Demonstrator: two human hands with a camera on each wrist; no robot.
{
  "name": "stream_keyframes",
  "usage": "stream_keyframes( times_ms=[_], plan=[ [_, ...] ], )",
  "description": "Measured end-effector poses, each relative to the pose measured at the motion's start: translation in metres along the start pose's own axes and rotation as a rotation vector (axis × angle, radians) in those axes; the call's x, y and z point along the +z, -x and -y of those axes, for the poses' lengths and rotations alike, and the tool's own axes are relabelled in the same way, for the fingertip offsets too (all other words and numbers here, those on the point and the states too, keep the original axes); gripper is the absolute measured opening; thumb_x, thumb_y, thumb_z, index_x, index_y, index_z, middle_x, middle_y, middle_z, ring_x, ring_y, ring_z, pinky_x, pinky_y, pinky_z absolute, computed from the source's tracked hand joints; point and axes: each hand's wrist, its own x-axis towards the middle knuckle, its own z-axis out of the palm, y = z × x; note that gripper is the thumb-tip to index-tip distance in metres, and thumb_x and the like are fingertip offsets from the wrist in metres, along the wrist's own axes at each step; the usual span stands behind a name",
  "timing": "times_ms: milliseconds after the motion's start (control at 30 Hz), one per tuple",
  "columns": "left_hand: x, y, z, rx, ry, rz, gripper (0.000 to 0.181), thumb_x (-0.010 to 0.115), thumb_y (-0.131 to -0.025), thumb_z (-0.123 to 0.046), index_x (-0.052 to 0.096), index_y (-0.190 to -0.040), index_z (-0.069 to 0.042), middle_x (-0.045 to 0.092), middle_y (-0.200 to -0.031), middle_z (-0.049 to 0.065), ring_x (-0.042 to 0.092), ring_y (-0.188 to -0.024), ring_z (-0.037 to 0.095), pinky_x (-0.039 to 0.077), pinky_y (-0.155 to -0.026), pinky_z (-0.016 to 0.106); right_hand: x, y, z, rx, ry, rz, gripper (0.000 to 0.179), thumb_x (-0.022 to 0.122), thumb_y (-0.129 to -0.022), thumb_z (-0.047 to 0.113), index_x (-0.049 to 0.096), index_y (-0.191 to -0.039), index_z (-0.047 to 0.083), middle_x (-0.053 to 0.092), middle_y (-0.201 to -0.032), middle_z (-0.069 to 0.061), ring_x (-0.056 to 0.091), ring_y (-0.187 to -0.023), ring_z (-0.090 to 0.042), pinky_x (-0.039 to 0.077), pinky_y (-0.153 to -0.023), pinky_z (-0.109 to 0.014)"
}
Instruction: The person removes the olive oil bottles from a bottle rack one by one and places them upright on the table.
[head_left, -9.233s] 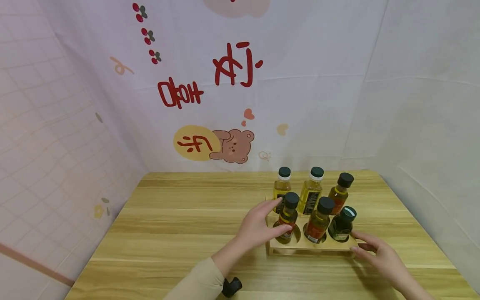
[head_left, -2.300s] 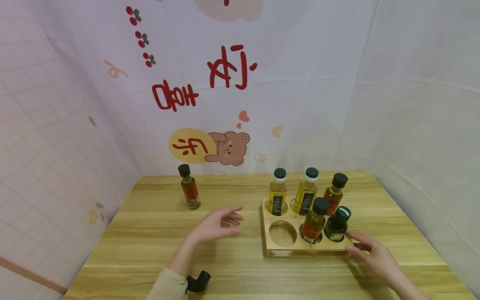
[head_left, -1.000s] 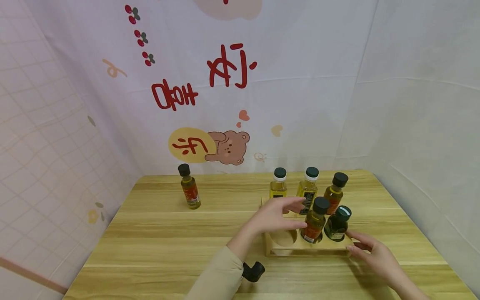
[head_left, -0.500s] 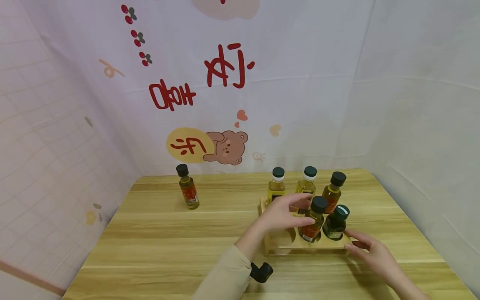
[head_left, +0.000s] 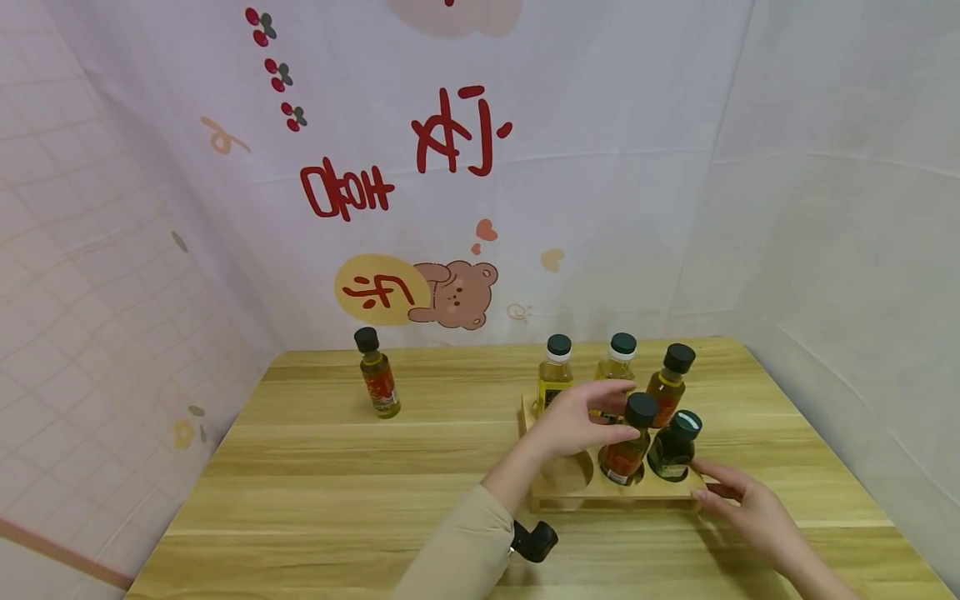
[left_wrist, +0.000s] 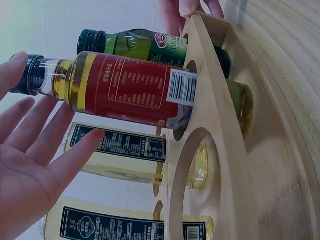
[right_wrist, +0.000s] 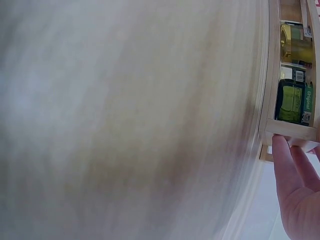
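Note:
My left hand [head_left: 573,421] reaches over the wooden bottle rack [head_left: 667,490], thumb and spread, fairly straight fingers around the neck of a red-labelled oil bottle [head_left: 624,458]. In the left wrist view, a fingertip overlaps the black cap [left_wrist: 27,75], and other fingers extend beside the bottle. The bottle stands in the front middle hole, next to a vacant front left hole [left_wrist: 197,175]. My right hand [head_left: 753,512] holds the rack's right end between thumb and fingers. A short dark green bottle [head_left: 672,450] stands in the front right hole.
Two yellow oil bottles [head_left: 555,379] and a red-labelled bottle [head_left: 666,390] fill the rack's back row. Another red-labelled bottle [head_left: 380,383] stands upright at the table's back left. A white printed cloth [head_left: 615,192] hangs behind the wood-grain table [head_left: 322,500].
One red-labelled bottle went from the rack's front left hole to the back left table. My left hand then came back right, to the front middle bottle. My right hand stayed on the rack.

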Motion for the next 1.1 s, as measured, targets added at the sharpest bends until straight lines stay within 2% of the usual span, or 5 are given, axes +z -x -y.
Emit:
stream_keyframes(
  times_ms=[267,400,567,800,1100],
  plan=[
    [0.0049,-0.0040,-0.0020,0.016,0.001,-0.024,0.055,0.078,-0.087,-0.011,0.059,-0.138,-0.013,0.070,-0.116,-0.002,0.061,-0.104,0.000,0.053,-0.090,0.029,0.0008,-0.0003,-0.0016,-0.010,0.011,-0.013,0.047,0.074,-0.090,0.016,0.061,-0.128,-0.008,0.063,-0.123,-0.023,0.060,-0.090,0.005,0.053,-0.072,-0.020],
    [0.0069,-0.0064,-0.0017,0.054,-0.025,-0.032,0.049,0.078,-0.086,-0.010,0.064,-0.133,-0.009,0.071,-0.110,-0.001,0.062,-0.097,-0.002,0.052,-0.089,0.025,-0.0001,0.0002,-0.0015,0.016,0.010,0.011,0.049,0.073,-0.091,0.018,0.060,-0.130,-0.008,0.060,-0.127,-0.027,0.060,-0.090,0.006,0.053,-0.072,-0.020],
    [0.0079,-0.0059,-0.0011,0.075,-0.061,-0.055,0.043,0.079,-0.086,-0.011,0.068,-0.127,-0.011,0.072,-0.104,-0.004,0.062,-0.092,-0.004,0.050,-0.087,0.020,-0.0004,0.0000,-0.0018,0.023,0.016,0.017,0.050,0.074,-0.091,0.019,0.060,-0.131,-0.007,0.059,-0.128,-0.027,0.060,-0.090,0.006,0.052,-0.073,-0.019],
    [0.0093,-0.0025,-0.0019,0.070,-0.053,-0.067,0.042,0.079,-0.086,-0.011,0.068,-0.127,-0.013,0.072,-0.105,-0.005,0.062,-0.095,-0.004,0.050,-0.088,0.022,0.0000,-0.0001,-0.0020,0.008,0.031,-0.003,0.048,0.074,-0.090,0.018,0.061,-0.129,-0.007,0.062,-0.124,-0.024,0.060,-0.090,0.006,0.052,-0.072,-0.019],
    [0.0087,0.0002,-0.0063,0.089,-0.063,-0.087,0.040,0.078,-0.087,-0.012,0.069,-0.126,-0.012,0.072,-0.105,-0.004,0.062,-0.094,-0.003,0.051,-0.087,0.023,0.0000,0.0006,-0.0004,0.014,0.007,0.001,0.048,0.074,-0.090,0.017,0.060,-0.129,-0.008,0.061,-0.125,-0.026,0.061,-0.090,0.005,0.053,-0.072,-0.019]
  ],
)
